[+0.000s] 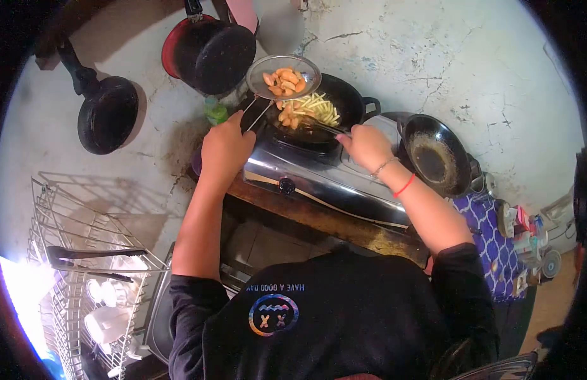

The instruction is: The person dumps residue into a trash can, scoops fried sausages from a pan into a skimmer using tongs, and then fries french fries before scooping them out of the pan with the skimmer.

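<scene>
My left hand (228, 144) is closed round the handle of a wire-mesh strainer (256, 68). Orange-brown fried pieces (285, 83) lie in the strainer, which hangs over the left rim of a black wok (350, 101). Pale yellow strips (322, 109), with some browned pieces beside them, sit in the wok. My right hand (369, 149) grips the handle of a dark utensil (322, 126) whose far end reaches into the food; its head is partly hidden, so its exact kind cannot be told. The wok stands on a silver gas stove (306, 180).
A second black wok (436, 155) leans right of the stove. A red-and-black pot (225, 57) and a small frying pan (108, 115) hang on the cracked wall. A wire dish rack (72, 278) stands at left. A purple patterned cloth (486, 234) covers a table at right.
</scene>
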Demonstrator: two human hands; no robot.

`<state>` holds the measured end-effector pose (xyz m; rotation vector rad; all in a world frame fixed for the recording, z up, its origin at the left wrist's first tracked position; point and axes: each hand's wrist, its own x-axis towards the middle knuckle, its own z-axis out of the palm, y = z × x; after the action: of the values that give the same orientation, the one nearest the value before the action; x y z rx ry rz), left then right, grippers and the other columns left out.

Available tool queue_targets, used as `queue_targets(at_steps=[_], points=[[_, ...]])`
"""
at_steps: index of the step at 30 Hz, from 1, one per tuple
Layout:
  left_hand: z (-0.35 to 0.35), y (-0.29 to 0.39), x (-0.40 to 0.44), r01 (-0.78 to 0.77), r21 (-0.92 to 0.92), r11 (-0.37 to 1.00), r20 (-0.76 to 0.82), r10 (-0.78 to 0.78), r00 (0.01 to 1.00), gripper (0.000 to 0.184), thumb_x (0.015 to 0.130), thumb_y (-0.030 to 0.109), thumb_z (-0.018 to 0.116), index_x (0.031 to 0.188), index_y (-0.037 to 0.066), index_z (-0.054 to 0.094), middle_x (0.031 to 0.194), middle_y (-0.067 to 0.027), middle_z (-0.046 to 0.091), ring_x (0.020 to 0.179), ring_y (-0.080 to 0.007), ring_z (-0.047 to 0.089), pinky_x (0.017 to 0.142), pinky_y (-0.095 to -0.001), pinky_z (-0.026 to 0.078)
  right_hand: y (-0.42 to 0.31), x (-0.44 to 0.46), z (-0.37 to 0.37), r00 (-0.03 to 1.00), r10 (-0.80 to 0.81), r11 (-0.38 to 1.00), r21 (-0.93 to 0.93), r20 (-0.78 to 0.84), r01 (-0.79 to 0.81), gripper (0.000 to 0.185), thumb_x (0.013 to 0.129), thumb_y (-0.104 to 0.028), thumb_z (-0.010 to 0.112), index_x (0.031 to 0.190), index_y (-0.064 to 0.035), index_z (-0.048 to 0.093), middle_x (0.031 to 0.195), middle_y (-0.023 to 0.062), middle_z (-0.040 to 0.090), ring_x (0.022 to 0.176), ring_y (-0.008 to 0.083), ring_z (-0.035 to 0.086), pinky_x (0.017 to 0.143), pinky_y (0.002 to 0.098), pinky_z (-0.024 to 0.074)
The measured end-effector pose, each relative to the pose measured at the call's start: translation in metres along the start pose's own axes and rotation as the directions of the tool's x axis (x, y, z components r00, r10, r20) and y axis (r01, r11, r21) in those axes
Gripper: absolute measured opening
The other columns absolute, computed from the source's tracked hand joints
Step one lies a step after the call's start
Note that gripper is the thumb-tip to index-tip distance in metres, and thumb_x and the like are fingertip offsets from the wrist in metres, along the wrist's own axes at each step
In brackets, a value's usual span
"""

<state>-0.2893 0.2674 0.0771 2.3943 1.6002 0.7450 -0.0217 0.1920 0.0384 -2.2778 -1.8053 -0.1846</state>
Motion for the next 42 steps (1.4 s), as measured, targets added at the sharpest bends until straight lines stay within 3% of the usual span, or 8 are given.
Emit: queue_targets(at_steps=[4, 11, 15, 18, 23, 26, 28, 42], points=[[-0.003, 0.000, -0.002, 0.049, -0.006, 0.999, 0.046, -0.049, 0.998, 0.046, 0.074, 0.021, 0.051, 0.118, 0.008, 0.057, 0.095, -0.0215, 0.064, 0.084, -0.0408, 0.060, 0.072, -0.0434, 0.049, 0.007, -0.001, -0.006, 0.999, -0.004, 1.000, 0.003, 0.042, 0.003, 0.048, 0.084, -0.040, 0.053, 0.068, 0.0049, 0.062, 0.063, 0.0204, 0.059, 0.055, 0.0369, 0.055, 0.055, 0.0418, 0.0452], [0.008, -0.008, -0.002, -0.030, 0.009, 1.000, -0.009, 0.030, 1.000, 0.032, 0.075, 0.019, 0.049, 0.102, 0.004, 0.057, 0.081, -0.0209, 0.063, 0.074, -0.0419, 0.059, 0.064, -0.0448, 0.047, 0.042, -0.003, -0.021, 0.990, 0.093, 0.956, 0.268, 0.103, -0.118, 0.049, 0.084, -0.040, 0.054, 0.070, 0.0063, 0.062, 0.063, 0.0197, 0.059, 0.055, 0.0343, 0.054, 0.059, 0.0404, 0.0451], [0.012, -0.012, -0.002, -0.022, 0.035, 0.999, -0.010, 0.022, 1.000, 0.033, 0.075, 0.020, 0.049, 0.102, 0.004, 0.057, 0.080, -0.0210, 0.063, 0.073, -0.0416, 0.059, 0.063, -0.0452, 0.047, 0.061, -0.003, -0.033, 0.933, 0.298, 0.728, 0.584, 0.204, -0.360, 0.040, 0.085, -0.033, 0.057, 0.063, -0.0002, 0.055, 0.054, 0.0014, 0.044, 0.044, 0.0110, 0.034, 0.041, 0.0243, 0.0287], [0.017, -0.012, -0.003, 0.014, 0.071, 0.997, -0.003, -0.014, 1.000, 0.033, 0.074, 0.019, 0.050, 0.101, 0.002, 0.057, 0.078, -0.0212, 0.063, 0.071, -0.0415, 0.059, 0.060, -0.0454, 0.047, 0.061, -0.003, -0.059, 0.880, 0.397, 0.610, 0.641, 0.262, -0.466, 0.048, 0.084, -0.037, 0.058, 0.063, 0.0056, 0.055, 0.054, 0.0069, 0.045, 0.048, 0.0162, 0.040, 0.050, 0.0286, 0.0380], [0.032, -0.013, -0.005, -0.053, 0.114, 0.992, -0.006, 0.054, 0.999, 0.033, 0.073, 0.019, 0.052, 0.101, 0.001, 0.057, 0.074, -0.0215, 0.063, 0.067, -0.0411, 0.060, 0.058, -0.0454, 0.047, 0.061, 0.017, -0.079, 0.899, 0.402, 0.647, 0.641, 0.173, -0.413, 0.049, 0.084, -0.038, 0.058, 0.064, 0.0066, 0.056, 0.054, 0.0074, 0.047, 0.050, 0.0173, 0.042, 0.052, 0.0304, 0.0397], [0.041, -0.007, -0.009, -0.094, 0.065, 0.993, -0.015, 0.095, 0.995, 0.034, 0.073, 0.019, 0.052, 0.101, 0.001, 0.057, 0.073, -0.0214, 0.063, 0.066, -0.0409, 0.060, 0.057, -0.0455, 0.047, 0.048, 0.033, -0.067, 0.956, 0.291, 0.768, 0.591, 0.021, -0.247, 0.043, 0.084, -0.036, 0.058, 0.061, -0.0010, 0.052, 0.052, 0.0040, 0.044, 0.043, 0.0146, 0.037, 0.041, 0.0268, 0.0312], [0.045, -0.003, -0.010, -0.132, 0.022, 0.991, -0.034, 0.132, 0.991, 0.034, 0.072, 0.018, 0.053, 0.101, 0.001, 0.057, 0.072, -0.0213, 0.063, 0.065, -0.0407, 0.060, 0.057, -0.0455, 0.047, 0.030, 0.040, -0.064, 0.985, 0.125, 0.939, 0.334, -0.118, -0.079, 0.048, 0.084, -0.039, 0.056, 0.065, 0.0048, 0.055, 0.056, 0.0137, 0.052, 0.049, 0.0246, 0.046, 0.051, 0.0331, 0.0411], [0.037, -0.018, -0.011, -0.064, -0.009, 0.998, -0.010, 0.064, 0.998, 0.034, 0.073, 0.019, 0.052, 0.102, 0.001, 0.057, 0.074, -0.0216, 0.063, 0.067, -0.0418, 0.059, 0.059, -0.0462, 0.047, 0.050, 0.025, -0.080, 0.980, 0.119, 0.987, 0.128, -0.160, -0.099, 0.051, 0.085, -0.040, 0.053, 0.067, 0.0077, 0.058, 0.062, 0.0206, 0.058, 0.056, 0.0356, 0.053, 0.061, 0.0398, 0.0457]])
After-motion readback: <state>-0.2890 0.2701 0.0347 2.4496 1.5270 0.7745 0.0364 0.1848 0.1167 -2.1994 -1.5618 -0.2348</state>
